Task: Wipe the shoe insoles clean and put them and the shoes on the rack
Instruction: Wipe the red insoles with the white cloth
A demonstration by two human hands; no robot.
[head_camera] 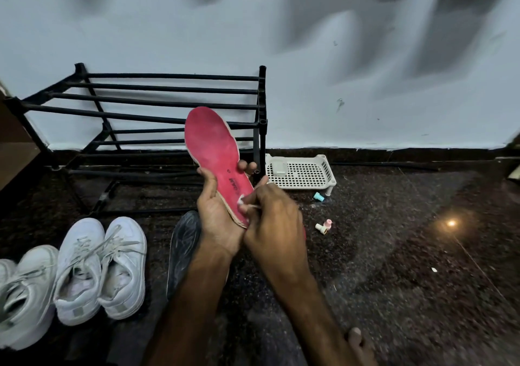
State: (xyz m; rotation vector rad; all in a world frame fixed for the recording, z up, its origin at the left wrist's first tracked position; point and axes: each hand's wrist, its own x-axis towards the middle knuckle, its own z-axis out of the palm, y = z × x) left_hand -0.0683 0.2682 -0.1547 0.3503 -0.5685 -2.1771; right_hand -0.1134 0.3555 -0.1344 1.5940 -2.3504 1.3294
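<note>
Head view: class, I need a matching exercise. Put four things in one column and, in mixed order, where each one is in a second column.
Things:
1. red insole
2. white wipe
3. white shoes
4. white tray

Places:
A. on the floor, just right of the black rack
B. held up in the left hand
C. on the floor at the left, in front of the rack
D. pinched in the right hand

Pairs: 1-B, 2-D, 3-C, 4-A

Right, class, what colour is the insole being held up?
The insole is pinkish red with a pale edge, clearest in the head view.
</note>
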